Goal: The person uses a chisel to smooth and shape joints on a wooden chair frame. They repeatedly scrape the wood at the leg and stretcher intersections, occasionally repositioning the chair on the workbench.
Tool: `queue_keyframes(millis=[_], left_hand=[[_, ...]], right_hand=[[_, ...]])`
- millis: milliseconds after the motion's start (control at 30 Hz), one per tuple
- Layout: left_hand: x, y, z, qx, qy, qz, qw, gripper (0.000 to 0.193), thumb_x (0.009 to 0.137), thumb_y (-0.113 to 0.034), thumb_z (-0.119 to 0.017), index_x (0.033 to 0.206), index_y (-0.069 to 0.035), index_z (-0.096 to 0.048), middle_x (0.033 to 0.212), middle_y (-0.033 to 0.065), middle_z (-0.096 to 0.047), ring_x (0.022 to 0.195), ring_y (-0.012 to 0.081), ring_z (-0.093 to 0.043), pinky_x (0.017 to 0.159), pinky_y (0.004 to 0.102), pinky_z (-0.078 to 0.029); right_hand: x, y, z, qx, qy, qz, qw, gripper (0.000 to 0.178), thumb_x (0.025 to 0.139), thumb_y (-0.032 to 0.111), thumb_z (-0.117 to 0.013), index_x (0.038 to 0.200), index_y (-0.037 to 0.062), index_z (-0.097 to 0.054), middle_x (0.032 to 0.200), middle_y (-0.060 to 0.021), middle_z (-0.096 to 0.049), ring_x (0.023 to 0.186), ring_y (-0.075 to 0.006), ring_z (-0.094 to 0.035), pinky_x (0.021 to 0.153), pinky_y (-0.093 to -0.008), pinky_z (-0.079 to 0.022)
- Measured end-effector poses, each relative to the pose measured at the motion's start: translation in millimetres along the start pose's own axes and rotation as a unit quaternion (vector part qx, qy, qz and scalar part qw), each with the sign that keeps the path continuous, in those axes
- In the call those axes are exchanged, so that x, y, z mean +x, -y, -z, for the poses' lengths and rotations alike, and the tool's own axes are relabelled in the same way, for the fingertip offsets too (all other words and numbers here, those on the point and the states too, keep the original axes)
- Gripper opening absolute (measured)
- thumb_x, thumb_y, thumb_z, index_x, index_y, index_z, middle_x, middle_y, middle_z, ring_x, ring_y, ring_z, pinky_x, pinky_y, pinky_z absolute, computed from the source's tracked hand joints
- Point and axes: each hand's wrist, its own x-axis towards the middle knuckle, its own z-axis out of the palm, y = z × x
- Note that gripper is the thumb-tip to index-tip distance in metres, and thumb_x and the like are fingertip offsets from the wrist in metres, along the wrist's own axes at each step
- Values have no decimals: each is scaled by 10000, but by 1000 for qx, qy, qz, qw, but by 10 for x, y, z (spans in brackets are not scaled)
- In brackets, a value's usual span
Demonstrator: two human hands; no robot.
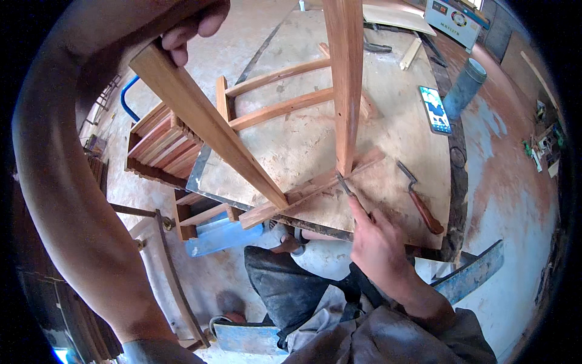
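A wooden frame stands on the worktable: a left post (pixel 212 121) and a right post (pixel 345 85) rise from a flat crosspiece (pixel 315 187). My left hand (pixel 193 29) is closed round the upper end of the left post, its arm arching in from the left. My right hand (pixel 379 239) grips a slim tool with a narrow dark metal blade (pixel 344 182), index finger stretched along it. The blade's tip meets the foot of the right post where it joins the crosspiece; its handle is hidden in my palm. Right of that hand lies a cranked metal tool with a wooden handle (pixel 424 212).
Another wooden frame (pixel 282 109) lies across the worktable (pixel 400 121). A lit phone (pixel 434 109) and a blue-grey cylinder (pixel 465 90) are near its right edge. Stacked wooden pieces (pixel 163 145) and a blue tray (pixel 224 235) sit left, below table height. A machine (pixel 454 24) stands back right.
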Motion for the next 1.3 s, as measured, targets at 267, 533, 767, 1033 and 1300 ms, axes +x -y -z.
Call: queue_keyframes(millis=[267, 533, 767, 1033, 1300], left_hand=[[13, -29, 33, -31, 17, 21, 999, 551, 998, -498, -662, 1134, 36, -667, 625, 38, -616, 499, 103, -591, 448, 254, -474], [-9, -44, 66, -52, 28, 43, 997, 557, 988, -507, -672, 1129, 32, -667, 625, 44, -620, 490, 108, -589, 441, 255, -476], [-40, -20, 76, -82, 40, 19, 996, 527, 978, -497, -699, 1113, 12, -683, 623, 33, -614, 491, 102, -568, 448, 264, -449], [-38, -25, 97, -45, 48, 30, 997, 535, 988, -523, -682, 1113, -3, -696, 634, 14, -597, 516, 91, -551, 471, 256, -417], [-24, -38, -106, 34, -3, 24, 999, 557, 1033, -508, -618, 1201, 22, -659, 654, 13, -594, 534, 90, -552, 487, 269, -459]], right_hand=[[44, -25, -104, -1, -32, 22, 999, 713, 777, -22, -674, 1473, 49, -537, 840, -230, -637, 699, -409, -669, 629, -501, -550], [12, -2, -131, -8, -36, -8, 999, 586, 843, -27, -645, 1424, 25, -592, 849, -235, -626, 759, -416, -656, 696, -516, -531], [211, 3, -230, 6, -29, -21, 999, 572, 838, -48, -632, 1405, 19, -606, 847, -257, -636, 776, -437, -680, 702, -529, -550], [114, 22, -139, 10, -37, 2, 999, 555, 853, -39, -628, 1405, 19, -599, 871, -279, -664, 784, -447, -687, 713, -524, -564], [412, -20, -207, 45, -54, 14, 997, 470, 891, -13, -611, 1361, 3, -614, 907, -286, -677, 826, -465, -692, 746, -524, -567]])
